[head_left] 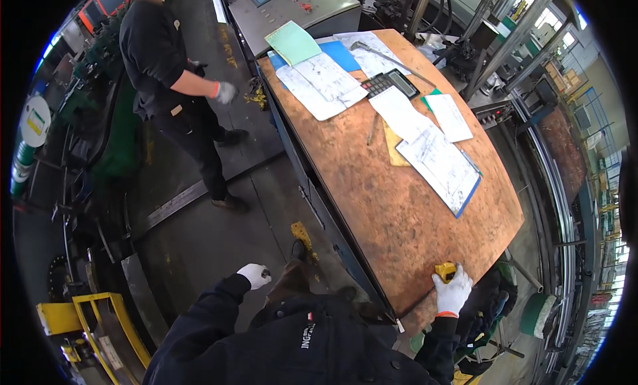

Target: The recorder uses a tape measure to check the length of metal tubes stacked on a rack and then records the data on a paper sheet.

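My right hand (453, 293), in a white glove with an orange cuff edge, rests at the near right of the brown worktable (372, 219). Its fingers are closed round a yellow tape measure (444, 271) lying on the tabletop. Off the table's left side, my left hand (252, 276) hangs over the floor in a white glove. The fingers there are curled in, with a small dark patch at their tips; what they hold, if anything, I cannot make out.
Drawing sheets (321, 85), a calculator (391, 85), a caliper (389, 56) and a clipboard (442, 166) lie on the table's far half. A co-worker (156, 66) in dark clothes and gloves stands at the far left. Beyond the table is a control console (299, 13); a yellow frame (100, 318) stands lower left.
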Demonstrator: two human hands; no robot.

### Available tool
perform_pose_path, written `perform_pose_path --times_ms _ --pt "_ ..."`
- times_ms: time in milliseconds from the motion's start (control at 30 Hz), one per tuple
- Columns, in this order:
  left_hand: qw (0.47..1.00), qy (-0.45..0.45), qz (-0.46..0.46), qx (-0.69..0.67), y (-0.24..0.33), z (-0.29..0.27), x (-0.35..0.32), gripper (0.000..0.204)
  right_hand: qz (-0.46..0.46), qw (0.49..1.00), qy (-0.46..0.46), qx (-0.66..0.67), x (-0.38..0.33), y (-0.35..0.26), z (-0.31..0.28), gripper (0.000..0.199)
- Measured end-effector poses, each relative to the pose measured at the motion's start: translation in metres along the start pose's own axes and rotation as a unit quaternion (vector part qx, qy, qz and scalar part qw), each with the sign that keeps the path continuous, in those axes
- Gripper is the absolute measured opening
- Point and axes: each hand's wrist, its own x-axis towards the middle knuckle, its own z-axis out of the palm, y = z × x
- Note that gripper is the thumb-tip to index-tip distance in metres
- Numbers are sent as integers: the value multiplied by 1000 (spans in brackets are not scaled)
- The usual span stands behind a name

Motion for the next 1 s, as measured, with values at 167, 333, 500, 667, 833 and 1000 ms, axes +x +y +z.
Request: perform_pose_path --times_ms 167,333,500,667,833,1000 --pt "1000 -7 3 19 -60 -60 23 38 39 999 -7 10 3 -12 3 79" --pt "999 -3 -32 13 -87 -89 38 38 63 997 26 32 12 -30 1 76" --pt "999 -10 -32 17 -81 -95 38 39 27 998 40 50 42 -51 13 75" --pt "999 -9 -36 0 -70 -84 24 39 25 989 35 138 54 -51 29 78" --pt "996 -25 -86 23 -68 -66 16 42 29 985 63 160 46 -46 40 91" --pt "996 -24 -84 36 -56 -54 14 44 21 984 96 149 43 -45 49 94"
